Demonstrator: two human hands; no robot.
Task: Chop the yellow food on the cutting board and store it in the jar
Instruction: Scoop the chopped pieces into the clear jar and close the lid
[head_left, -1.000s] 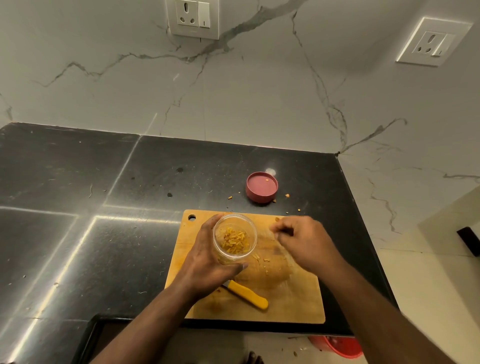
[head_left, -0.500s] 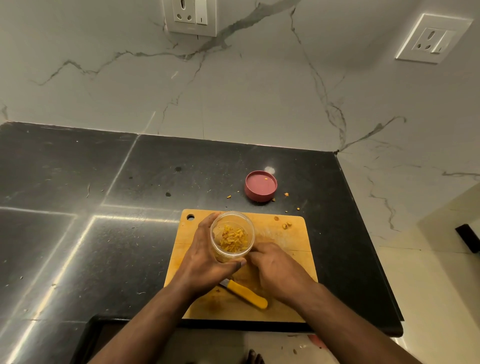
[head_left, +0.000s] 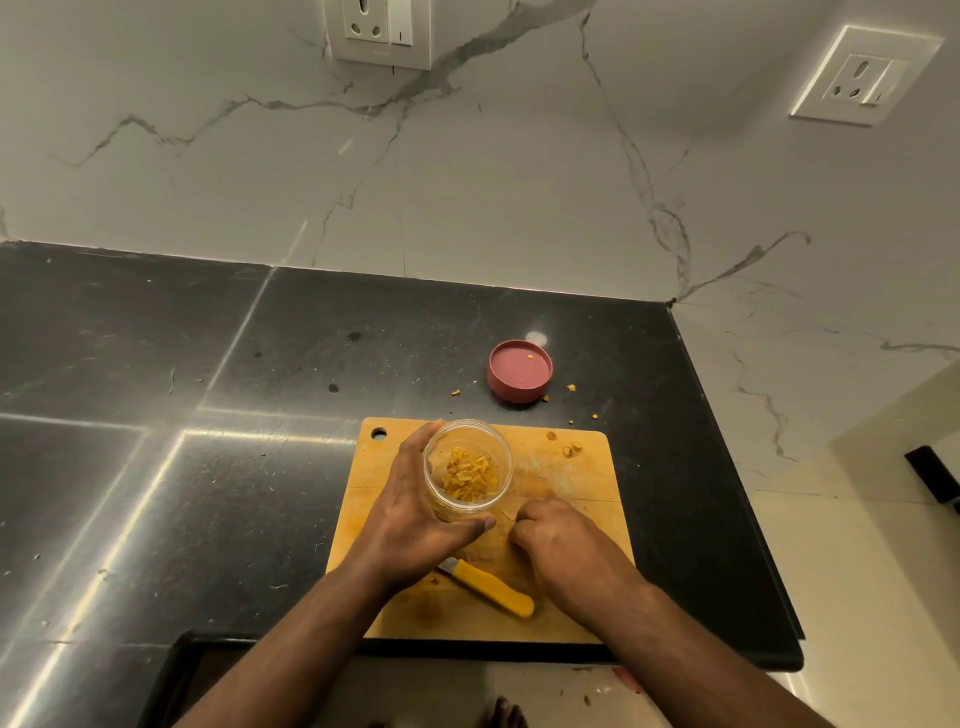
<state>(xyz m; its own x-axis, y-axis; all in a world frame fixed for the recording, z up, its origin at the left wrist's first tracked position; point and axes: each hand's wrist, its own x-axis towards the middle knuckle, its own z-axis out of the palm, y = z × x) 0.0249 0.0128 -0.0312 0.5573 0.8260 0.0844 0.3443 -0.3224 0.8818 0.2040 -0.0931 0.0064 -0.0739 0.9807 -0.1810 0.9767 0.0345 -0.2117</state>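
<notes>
Down on the black counter (head_left: 156, 415) lies a wooden board (head_left: 374, 499), and both hands are over it. The left hand (head_left: 415, 519) wraps around a clear jar (head_left: 467, 470) and holds it tight, with the thumb across the near side. The jar sits tilted over the far half of the board, its mouth open to the camera. Inside it lies a small heap of chopped yellow food (head_left: 470, 478) — little sticks and bits.

The right hand (head_left: 561, 540) rests on the board just beside the jar, on its right. Its fingers (head_left: 524, 517) are curled in and pressed down at the wood. Whether they pinch any food cannot be told, since the tips are hidden.

A knife (head_left: 488, 587) with a yellow handle lies on the near part of the board, its blade under the left wrist. A few yellow crumbs (head_left: 571, 449) sit near the far right corner of the board.

Beyond the board, a red lid (head_left: 519, 370) lies upside down on the counter — one yellow bit is in it, and more bits lie around it.
</notes>
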